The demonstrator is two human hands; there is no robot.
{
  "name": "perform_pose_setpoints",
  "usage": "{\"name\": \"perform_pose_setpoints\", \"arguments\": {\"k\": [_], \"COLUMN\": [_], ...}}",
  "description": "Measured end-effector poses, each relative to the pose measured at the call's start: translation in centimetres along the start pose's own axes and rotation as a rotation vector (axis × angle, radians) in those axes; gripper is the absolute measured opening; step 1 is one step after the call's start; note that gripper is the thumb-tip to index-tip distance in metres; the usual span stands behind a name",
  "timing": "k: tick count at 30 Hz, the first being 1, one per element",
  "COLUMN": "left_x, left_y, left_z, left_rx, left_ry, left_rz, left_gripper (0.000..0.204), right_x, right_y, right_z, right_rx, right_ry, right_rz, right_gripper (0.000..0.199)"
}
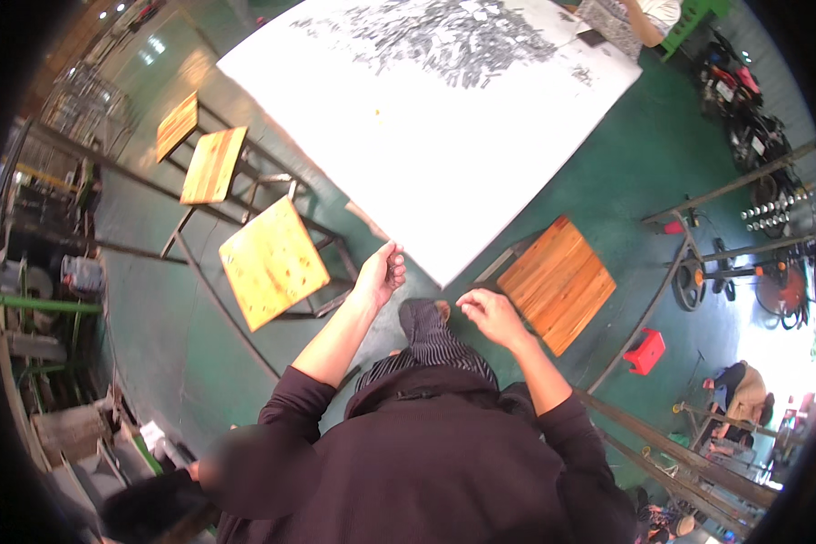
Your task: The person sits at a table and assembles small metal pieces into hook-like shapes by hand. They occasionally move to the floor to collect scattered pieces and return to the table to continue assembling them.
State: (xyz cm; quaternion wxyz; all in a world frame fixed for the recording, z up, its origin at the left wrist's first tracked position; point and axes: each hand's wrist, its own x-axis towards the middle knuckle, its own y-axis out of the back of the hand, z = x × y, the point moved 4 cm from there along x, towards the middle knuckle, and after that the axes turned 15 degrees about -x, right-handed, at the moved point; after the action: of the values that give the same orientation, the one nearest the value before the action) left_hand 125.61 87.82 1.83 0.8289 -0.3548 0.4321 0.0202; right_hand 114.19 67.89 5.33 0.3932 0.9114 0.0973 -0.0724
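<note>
My left hand point(383, 274) is at the left side of the near corner of a white table point(408, 181). Its fingers curl inward; whether they hold anything is hidden. Below and right of that corner, apart from the tabletop, my right hand point(491, 315) hangs with its fingers bent together. Anything small between those fingertips is too small to tell. Many small dark pieces point(444, 41) lie spread over the far part of the table. A tiny yellowish bit point(378, 112) is on the white surface nearer to me.
Wooden-topped stools stand left of the table, the nearest stool point(275, 263) beside my left forearm. Another brown stool point(558, 283) is close to my right hand. A co-worker's arm point(642, 23) reaches the far right table edge. A red plastic stool point(645, 352) sits further right.
</note>
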Motion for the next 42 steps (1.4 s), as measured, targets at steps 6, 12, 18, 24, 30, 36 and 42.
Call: {"name": "perform_pose_setpoints", "arguments": {"k": [6,12,18,24,30,36,42], "left_x": [11.7,16.4,17.3,20.2,23.3,26.7,22.2], "left_y": [-6.7,-17.3,-21.0,-18.6,-18.1,-14.0,-10.9], "left_z": [4.6,10.5,18.9,31.8,32.4,26.8,35.7], "left_rx": [0.035,0.517,0.722,0.928,1.604,1.768,1.633], "left_ry": [0.104,0.02,-0.138,-0.325,-0.459,-0.599,-0.018], "left_rz": [-0.019,-0.124,-0.404,-0.586,-0.826,-1.09,-0.62], "left_gripper": [0.016,0.054,0.043,0.025,0.056,0.033,0.015], "right_x": [6.6,10.8,13.3,23.0,35.2,36.4,30.9], "right_y": [3.0,4.2,5.1,3.9,6.6,7.2,6.9], "right_z": [-1.4,-1.0,-0.6,-1.7,-7.0,-8.2,-3.9], "right_rx": [-0.007,0.086,0.146,0.25,-0.029,-0.168,-0.096], "right_ry": [-0.092,-0.239,-0.596,-0.745,-0.551,-0.563,-0.713], "right_rz": [0.111,0.257,0.423,0.56,0.499,0.533,0.63], "right_gripper": [0.016,0.013,0.011,0.011,0.008,0.008,0.009]}}
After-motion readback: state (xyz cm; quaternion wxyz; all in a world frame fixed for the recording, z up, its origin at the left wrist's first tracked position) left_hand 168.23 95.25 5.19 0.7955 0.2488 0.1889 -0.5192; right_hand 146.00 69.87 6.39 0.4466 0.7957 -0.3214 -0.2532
